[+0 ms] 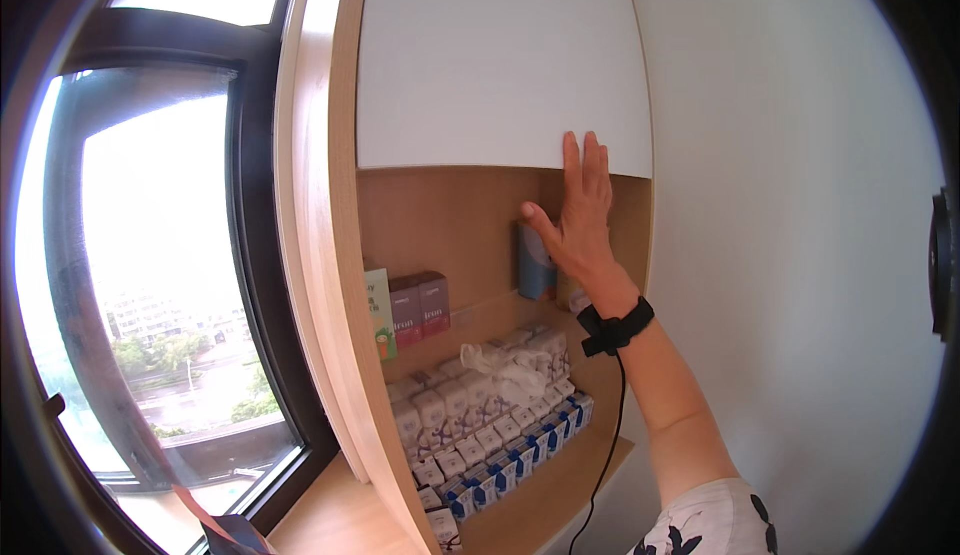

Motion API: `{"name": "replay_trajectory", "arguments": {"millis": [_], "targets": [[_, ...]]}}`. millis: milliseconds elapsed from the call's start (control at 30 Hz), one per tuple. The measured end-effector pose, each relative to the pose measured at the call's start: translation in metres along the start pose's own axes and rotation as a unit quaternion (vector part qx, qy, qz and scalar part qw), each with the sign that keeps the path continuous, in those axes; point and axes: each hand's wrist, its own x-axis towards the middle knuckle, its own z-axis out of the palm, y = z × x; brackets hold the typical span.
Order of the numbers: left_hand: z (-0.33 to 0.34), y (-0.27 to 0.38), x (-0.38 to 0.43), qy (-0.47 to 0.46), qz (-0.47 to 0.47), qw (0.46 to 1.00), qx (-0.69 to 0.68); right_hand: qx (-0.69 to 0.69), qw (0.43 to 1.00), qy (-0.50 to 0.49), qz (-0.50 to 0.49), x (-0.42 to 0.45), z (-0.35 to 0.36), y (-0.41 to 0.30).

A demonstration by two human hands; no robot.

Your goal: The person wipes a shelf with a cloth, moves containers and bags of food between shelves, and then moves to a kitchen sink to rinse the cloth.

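My right hand [581,217] is raised with the palm towards the cabinet. Its fingertips rest against the lower edge of a white cabinet door [495,67], and the thumb is spread to the left. Nothing is held in it. The door is flush with the wooden frame above an uncovered compartment. Behind the hand, a blue canister [534,266] is partly hidden in the back corner. A black strap [619,326] with a cable is around my right wrist. My left hand is out of view.
Several small drink cartons [502,472] stand in rows on the wooden shelf [585,457], with crumpled clear plastic [510,367] over the rear ones. Purple boxes [420,307] and a green box [380,315] are at left. A dark-framed window [255,255] and a white wall [765,180] flank the cabinet.
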Motion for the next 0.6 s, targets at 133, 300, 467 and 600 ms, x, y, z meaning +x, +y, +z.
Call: {"name": "replay_trajectory", "arguments": {"millis": [133, 300, 467, 600], "targets": [[0.002, 0.0, -0.004, -0.01, -0.005, 1.0, 0.012, 0.07, 0.997, 0.011, 0.002, -0.008, -0.012, -0.003], [0.007, 0.003, -0.007, -0.012, -0.004, 1.0, 0.018, 0.189, 0.972, -0.14, -0.027, -0.069, -0.034, -0.027], [0.003, -0.003, -0.007, -0.006, 0.005, 0.997, 0.073, 0.3, 0.895, -0.329, 0.025, -0.129, -0.021, -0.041], [0.004, -0.003, -0.006, 0.0, 0.01, 0.994, 0.112, 0.344, 0.852, -0.386, 0.084, -0.129, -0.024, -0.045]]}}
